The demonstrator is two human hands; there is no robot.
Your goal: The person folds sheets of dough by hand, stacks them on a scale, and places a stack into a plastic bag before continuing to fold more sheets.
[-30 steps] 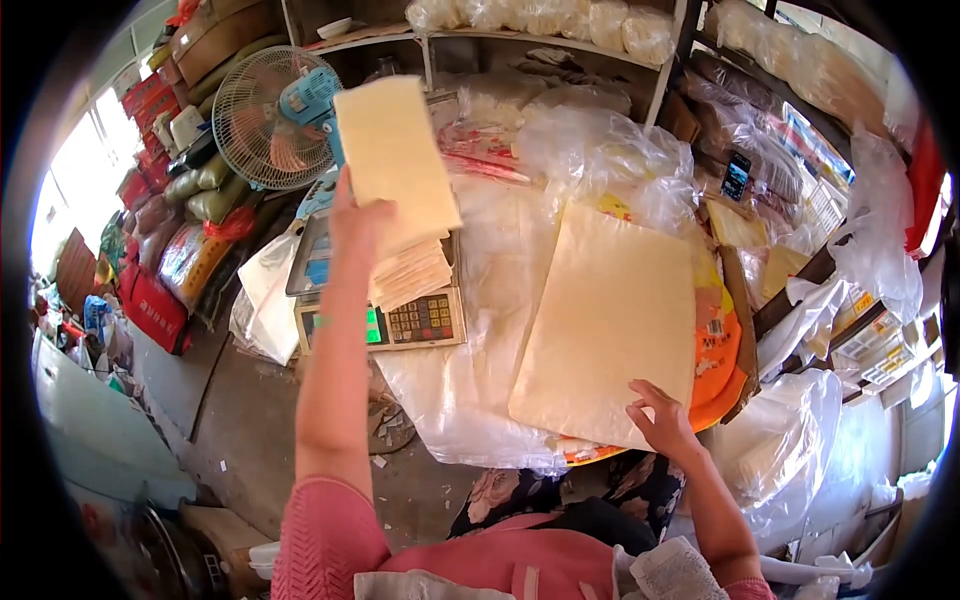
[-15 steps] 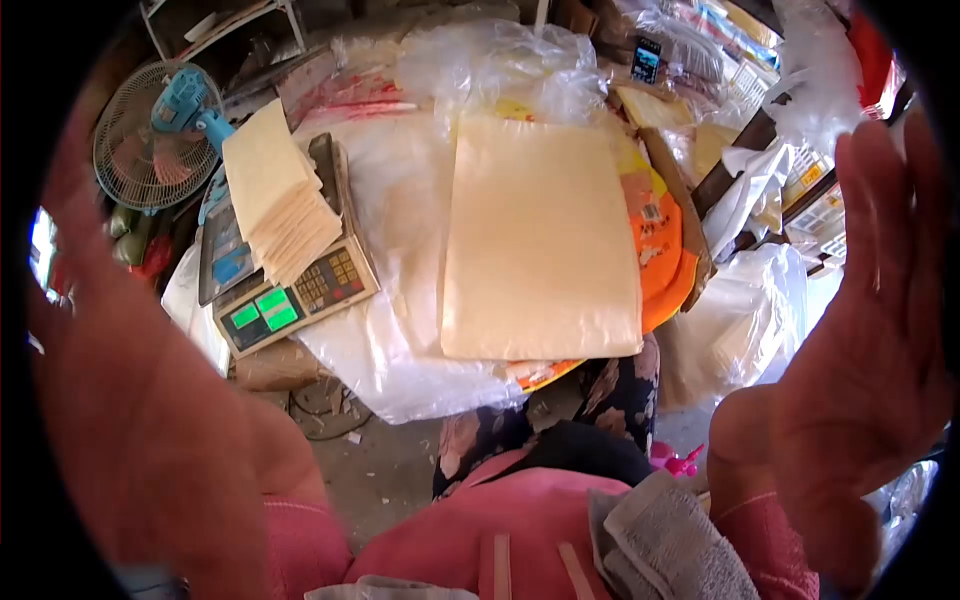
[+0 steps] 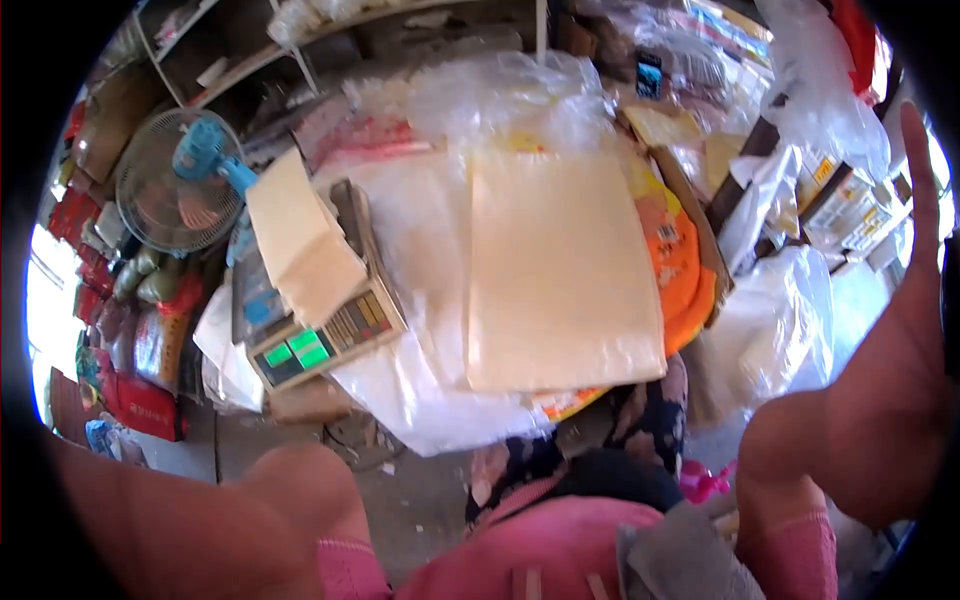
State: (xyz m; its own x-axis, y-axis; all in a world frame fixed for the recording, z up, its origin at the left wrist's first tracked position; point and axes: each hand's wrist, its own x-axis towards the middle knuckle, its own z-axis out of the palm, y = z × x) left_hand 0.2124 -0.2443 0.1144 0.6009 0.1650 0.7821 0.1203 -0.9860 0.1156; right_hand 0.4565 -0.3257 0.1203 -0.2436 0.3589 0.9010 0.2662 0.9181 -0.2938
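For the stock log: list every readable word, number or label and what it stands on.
Nothing reads clearly.
Digits on the scale: green display, blurred.
Label on the orange bag: too small.
Print on the boxes at right: blurred.

Fan (image 3: 180,195): blue motor, wire guard, upper left | phone (image 3: 649,75): dark, upright, behind crumpled clear plastic (image 3: 500,95) | orange sack (image 3: 690,270): right of centre | white bag (image 3: 775,330): just beside it | red sacks (image 3: 140,405): floor, far left
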